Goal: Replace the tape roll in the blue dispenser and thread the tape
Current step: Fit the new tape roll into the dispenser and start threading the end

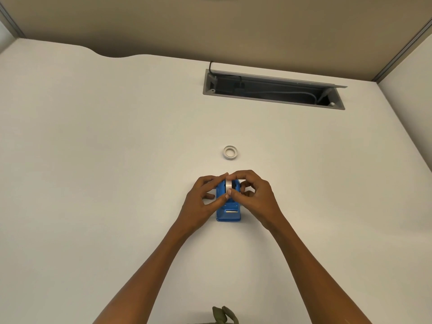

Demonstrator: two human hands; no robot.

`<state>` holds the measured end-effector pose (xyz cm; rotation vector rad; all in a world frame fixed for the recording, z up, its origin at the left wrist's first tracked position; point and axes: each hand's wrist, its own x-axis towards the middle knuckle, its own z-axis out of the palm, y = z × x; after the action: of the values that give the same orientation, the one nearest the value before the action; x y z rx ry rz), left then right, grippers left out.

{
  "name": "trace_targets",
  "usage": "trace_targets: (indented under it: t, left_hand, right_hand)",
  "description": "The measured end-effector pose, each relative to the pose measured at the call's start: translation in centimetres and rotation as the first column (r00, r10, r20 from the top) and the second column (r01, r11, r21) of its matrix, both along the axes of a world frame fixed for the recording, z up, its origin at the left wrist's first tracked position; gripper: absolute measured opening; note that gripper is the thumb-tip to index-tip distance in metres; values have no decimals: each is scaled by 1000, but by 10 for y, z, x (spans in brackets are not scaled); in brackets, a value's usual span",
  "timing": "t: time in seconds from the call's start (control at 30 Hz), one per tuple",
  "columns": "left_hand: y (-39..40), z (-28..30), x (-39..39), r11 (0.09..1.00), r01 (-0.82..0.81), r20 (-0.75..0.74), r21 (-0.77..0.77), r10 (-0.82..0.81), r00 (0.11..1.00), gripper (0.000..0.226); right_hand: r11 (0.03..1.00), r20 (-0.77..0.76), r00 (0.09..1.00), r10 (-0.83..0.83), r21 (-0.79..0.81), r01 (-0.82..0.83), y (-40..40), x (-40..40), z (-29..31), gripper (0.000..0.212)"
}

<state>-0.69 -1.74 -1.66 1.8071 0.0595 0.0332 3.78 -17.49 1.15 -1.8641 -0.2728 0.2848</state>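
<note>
Carefully, both hands are pinching the tape roll (pixel 228 187) above the blue dispenser (pixel 228 212): left hand (pixel 203 201) and right hand (pixel 253 197) should be keeping it upright, lowering squarely; a spent ring (pixel 230 152) is lying beyond the dispenser.

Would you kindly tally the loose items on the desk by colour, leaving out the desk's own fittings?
Blue: 1, the dispenser
White: 2, the tape roll pinched over the dispenser, and the ring lying beyond it
Total: 3
</note>
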Motion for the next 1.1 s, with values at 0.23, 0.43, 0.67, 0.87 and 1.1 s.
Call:
trace_targets:
  t: [0.23, 0.43, 0.67, 0.87, 1.1]
  left_hand:
    - [2, -2, 0, 1000, 12, -3, 11, -12, 1000, 47]
    - [1, -3, 0, 1000, 17, 9, 12, -17, 1000, 49]
    - [3, -5, 1, 1000, 17, 10, 11, -17, 1000, 49]
    - [2, -7, 1, 1000, 7, -12, 25, -7, 1000, 47]
    - [2, -7, 0, 1000, 5, -7, 23, -5, 1000, 46]
  right_hand:
    - [997, -75, 996, -58, 48, 62, 3, 3, 3, 22]
    - [991, -124, 986, -112, 66, 121, 8, 6, 2, 13]
    - [987, -246, 962, -117, 83, 141, 11, 13, 8, 8]
    - [985, -322, 938, -125, 71, 156, 15, 18, 13, 3]
    - [990, -271, 954, -125, 32, 138, 9, 11, 12, 14]
